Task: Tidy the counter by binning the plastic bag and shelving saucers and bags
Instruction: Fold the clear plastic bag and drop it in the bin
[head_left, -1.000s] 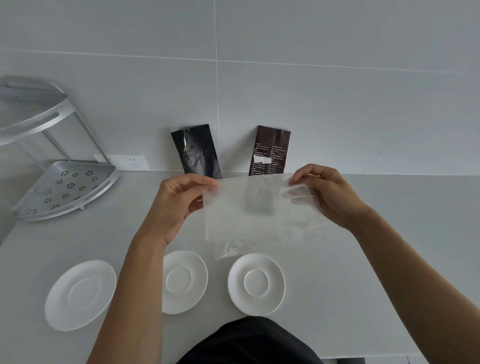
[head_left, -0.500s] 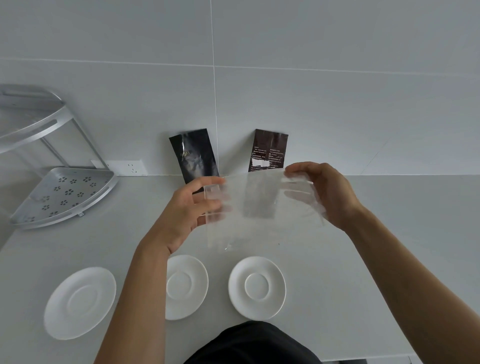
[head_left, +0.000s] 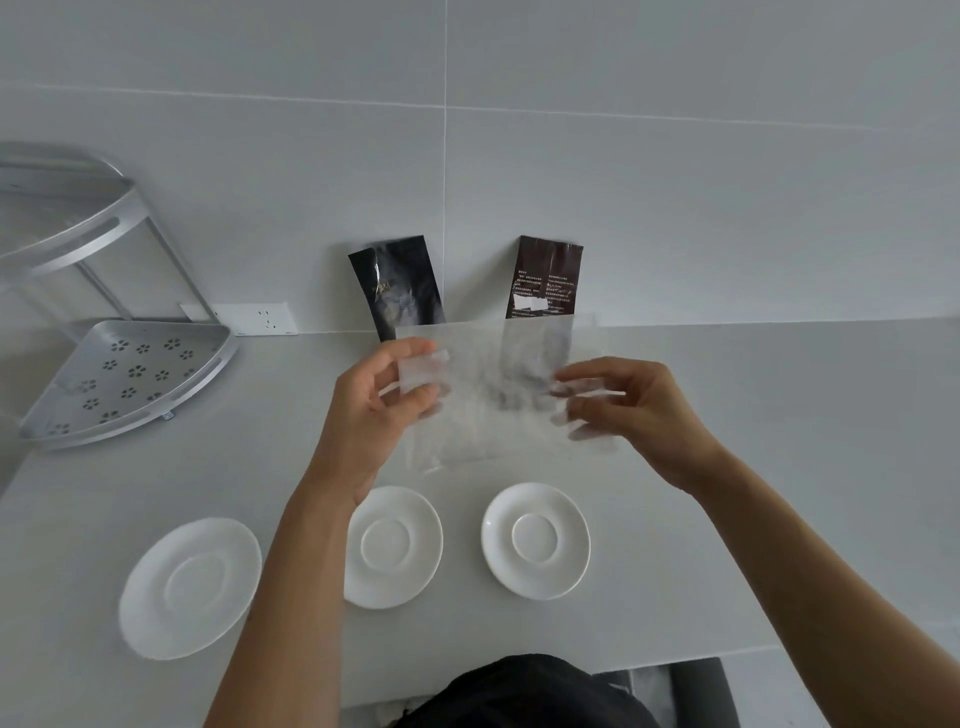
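Observation:
I hold a clear plastic bag (head_left: 493, 395) in the air above the counter. My left hand (head_left: 376, 415) pinches its folded left edge and my right hand (head_left: 639, 415) grips its right side. Behind it, a black foil bag (head_left: 397, 283) and a dark brown bag (head_left: 548, 275) lean upright against the wall; the plastic veils their lower parts. Three white saucers lie near the front edge: a large one (head_left: 189, 587) at the left, one (head_left: 395, 545) partly under my left forearm, and one (head_left: 535, 540) at the right.
A two-tier metal corner shelf (head_left: 130, 379) with a perforated lower tray stands at the back left. A wall socket (head_left: 262, 318) sits beside it. The grey counter (head_left: 779, 467) runs along the tiled wall. A dark bin opening (head_left: 696, 686) shows below the counter's front edge.
The left edge of the plastic bag has been folded inward under my left thumb, and my right hand has slid lower and further right along the bag. The bag looks blurred from motion.

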